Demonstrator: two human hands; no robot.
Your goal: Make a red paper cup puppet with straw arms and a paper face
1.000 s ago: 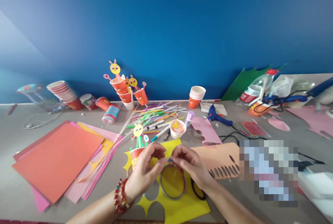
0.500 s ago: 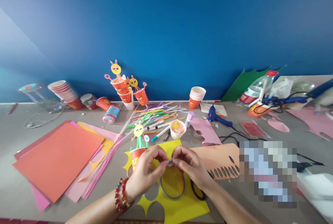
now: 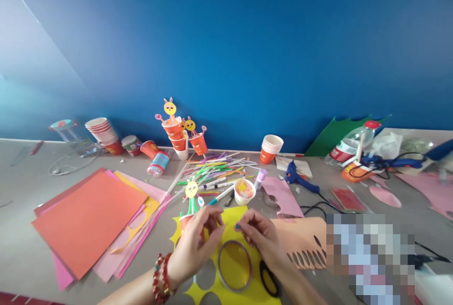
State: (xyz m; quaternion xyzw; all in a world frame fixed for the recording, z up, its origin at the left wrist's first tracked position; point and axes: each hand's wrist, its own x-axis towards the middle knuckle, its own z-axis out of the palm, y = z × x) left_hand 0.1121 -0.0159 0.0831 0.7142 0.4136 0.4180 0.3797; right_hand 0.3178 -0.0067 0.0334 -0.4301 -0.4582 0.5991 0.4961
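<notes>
Between the thumb and index finger of my right hand is a small pink paper piece with a teal mark on it. My left hand is open just to its left, fingers curved and apart, with nothing seen in them. Both hands are above a yellow paper sheet with round cut-outs. On the sheet lie a thin roll of tape and a black scissors handle, partly hidden by my right wrist. An orange cup with a rabbit figure stands behind my left hand, partly covered.
Coloured paper sheets are piled at left. Straws, markers, a cup of paper scraps and a glue stick lie ahead. A blue glue gun with its cord and peach paper are at right.
My hands have moved apart. My left hand has let go of the small pink piece, which stays in my right fingers. The view has tilted up slightly.
</notes>
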